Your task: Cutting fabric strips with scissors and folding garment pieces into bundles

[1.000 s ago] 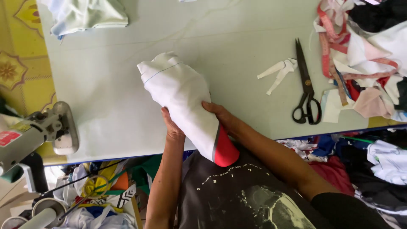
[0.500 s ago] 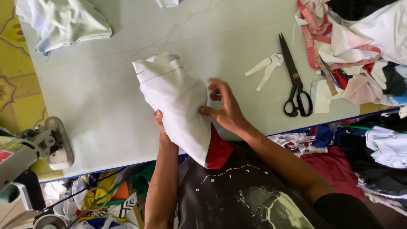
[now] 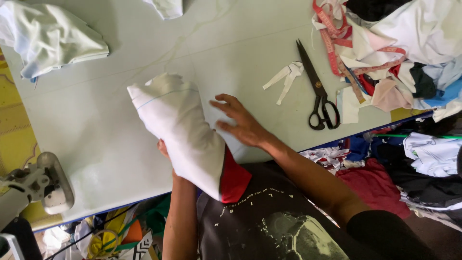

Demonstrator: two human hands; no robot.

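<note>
We see a white folded cloth (image 3: 180, 130) with a red end (nearest the body) lying on the pale table (image 3: 96, 120); our left hand (image 3: 164, 148) grips its edge, right hand (image 3: 240, 123) hovers beside, fingers spread.

Pale green worktable (image 3: 96, 125); yellow patterned floor (image 3: 14, 120) left; fabric heaps (image 3: 409, 38) right.

A matt white cloth piece (image 3: 178, 130), smooth with soft folds, ends in a red fabric edge (image 3: 234, 180). It lies on a pale table (image 3: 96, 135) with a smooth, faintly glossy top. Dark metal scissors (image 3: 317, 91) look dull. Heaped fabric scraps (image 3: 399, 53) appear soft, matt and crumpled.
</note>
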